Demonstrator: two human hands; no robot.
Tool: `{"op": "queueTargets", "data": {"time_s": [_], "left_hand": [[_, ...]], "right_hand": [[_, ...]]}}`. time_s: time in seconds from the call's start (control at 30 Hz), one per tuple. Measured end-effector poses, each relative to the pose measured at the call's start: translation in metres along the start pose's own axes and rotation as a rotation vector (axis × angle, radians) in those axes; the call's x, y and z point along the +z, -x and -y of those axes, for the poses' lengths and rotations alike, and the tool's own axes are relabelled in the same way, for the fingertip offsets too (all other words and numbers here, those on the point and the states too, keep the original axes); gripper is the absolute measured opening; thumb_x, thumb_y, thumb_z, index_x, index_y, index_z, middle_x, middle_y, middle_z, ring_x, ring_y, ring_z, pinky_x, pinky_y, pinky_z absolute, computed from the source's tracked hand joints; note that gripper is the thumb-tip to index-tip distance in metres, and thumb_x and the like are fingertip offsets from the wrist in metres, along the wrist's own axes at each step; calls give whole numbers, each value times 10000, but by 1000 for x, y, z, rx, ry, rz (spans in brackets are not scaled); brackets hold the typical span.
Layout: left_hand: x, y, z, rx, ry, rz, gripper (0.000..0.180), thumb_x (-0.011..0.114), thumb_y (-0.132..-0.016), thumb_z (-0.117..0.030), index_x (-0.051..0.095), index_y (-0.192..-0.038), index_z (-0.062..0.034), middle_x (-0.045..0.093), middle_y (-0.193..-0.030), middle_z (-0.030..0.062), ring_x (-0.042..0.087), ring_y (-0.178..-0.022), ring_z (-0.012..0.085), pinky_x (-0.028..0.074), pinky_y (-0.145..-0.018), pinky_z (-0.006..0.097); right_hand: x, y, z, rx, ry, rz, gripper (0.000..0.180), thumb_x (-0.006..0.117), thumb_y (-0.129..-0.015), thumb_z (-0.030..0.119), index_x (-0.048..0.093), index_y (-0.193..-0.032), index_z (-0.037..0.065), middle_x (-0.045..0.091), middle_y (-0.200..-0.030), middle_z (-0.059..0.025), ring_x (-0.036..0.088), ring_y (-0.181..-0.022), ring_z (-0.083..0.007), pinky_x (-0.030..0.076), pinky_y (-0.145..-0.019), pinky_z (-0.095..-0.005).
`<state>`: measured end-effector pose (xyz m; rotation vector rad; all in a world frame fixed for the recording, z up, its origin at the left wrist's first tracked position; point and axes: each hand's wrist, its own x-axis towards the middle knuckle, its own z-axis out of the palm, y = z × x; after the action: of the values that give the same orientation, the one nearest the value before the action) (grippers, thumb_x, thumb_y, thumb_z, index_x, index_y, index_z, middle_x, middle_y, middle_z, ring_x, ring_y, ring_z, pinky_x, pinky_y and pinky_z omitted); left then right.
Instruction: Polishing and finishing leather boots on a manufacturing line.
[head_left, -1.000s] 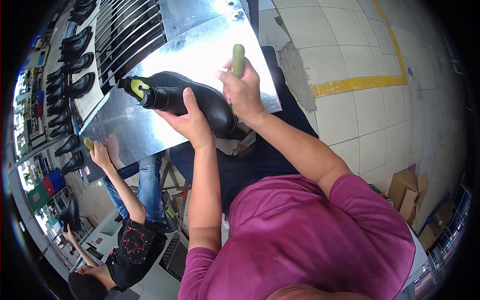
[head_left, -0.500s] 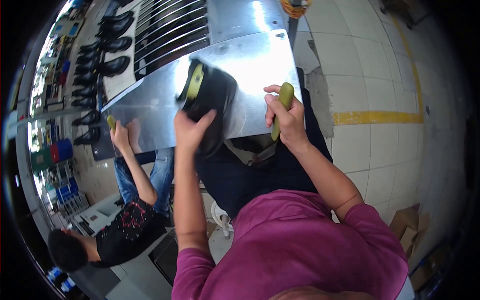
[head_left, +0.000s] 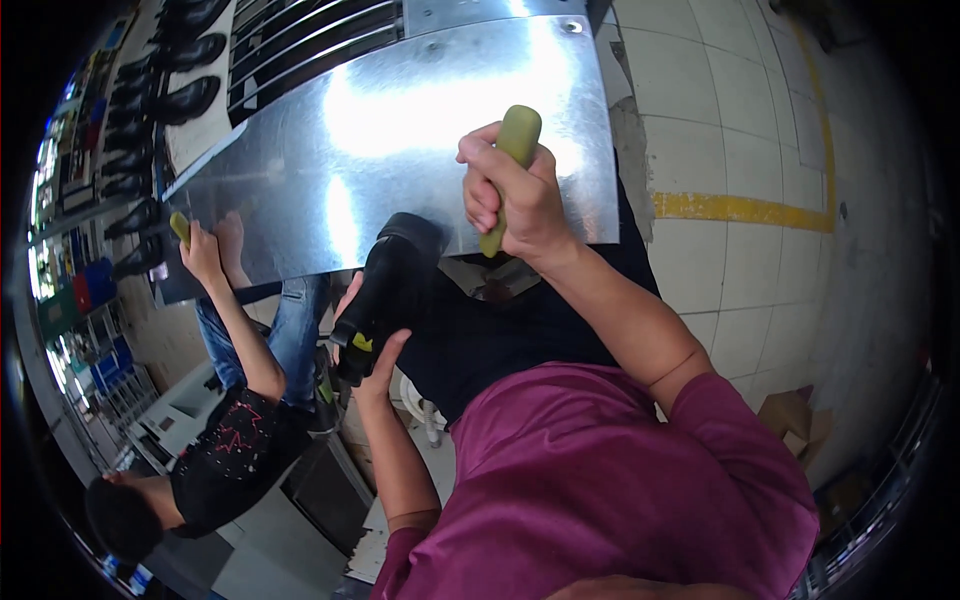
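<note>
Over my lap, at the near edge of the metal table, my left hand grips a black shoe. The shoe's toe points up and away, against the table edge, and a yellow-green patch shows at its near end. My thumb lies on one side of it and the fingers on the other, partly hidden. In my right hand is an olive-green oblong bar, held in a closed fist above the table. Both of its ends stick out; the middle is covered by my fingers. Bar and shoe are apart.
A rack of metal bars lies beyond the table. Several black shoes stand in rows at the far left. To my left a co-worker holds a similar olive-green piece. Cardboard boxes are on the right.
The shoe has come nearer, off the tabletop toward my lap, and turned end for end. My right hand has moved left and farther away with the bar.
</note>
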<state>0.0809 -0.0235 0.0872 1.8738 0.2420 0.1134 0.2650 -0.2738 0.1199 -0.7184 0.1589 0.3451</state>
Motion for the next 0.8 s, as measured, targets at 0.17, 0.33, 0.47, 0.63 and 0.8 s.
{"op": "queueTargets", "data": {"time_s": [0.17, 0.33, 0.47, 0.63, 0.8], "left_hand": [[5, -12, -18, 120, -148, 22, 850, 930, -690, -43, 517, -1431, 11, 559, -1477, 226, 528, -1388, 347, 405, -1174, 465], [11, -13, 1, 201, 4, -15, 817, 911, -690, -10, 520, -1407, -13, 557, -1467, 234, 536, -1378, 358, 413, -1169, 458], [9, -17, 4, 221, 98, 8, 756, 896, -737, -51, 520, -1392, -36, 547, -1464, 236, 536, -1372, 365, 409, -1165, 473], [4, -17, 16, 276, 139, 72, 715, 884, -783, -112, 517, -1392, -39, 530, -1477, 246, 527, -1382, 368, 405, -1169, 479], [7, -18, 12, 200, 122, 1, 496, 801, -839, -172, 632, -1289, -49, 643, -1385, 172, 589, -1323, 346, 403, -1154, 449]], "right_hand": [[37, -23, -22, -8, -11, 54, 197, 675, -980, 214, 583, -921, 50, 423, -535, -17, 431, -415, -135, 363, -421, -293], [52, -40, -36, -9, -4, 3, 181, 676, -964, 218, 567, -969, 74, 415, -551, -12, 421, -418, -142, 369, -409, -308], [47, -47, -40, -9, -52, 7, 219, 696, -966, 244, 560, -968, 72, 428, -558, -13, 431, -422, -135, 380, -404, -303], [48, -39, -38, -12, 41, 73, 165, 631, -1004, 215, 556, -924, 92, 430, -556, -13, 434, -424, -142, 392, -418, -305], [51, -36, -43, -61, 56, 135, 149, 557, -1037, 174, 550, -925, 76, 424, -546, -4, 435, -424, -137, 389, -419, -308]]}}
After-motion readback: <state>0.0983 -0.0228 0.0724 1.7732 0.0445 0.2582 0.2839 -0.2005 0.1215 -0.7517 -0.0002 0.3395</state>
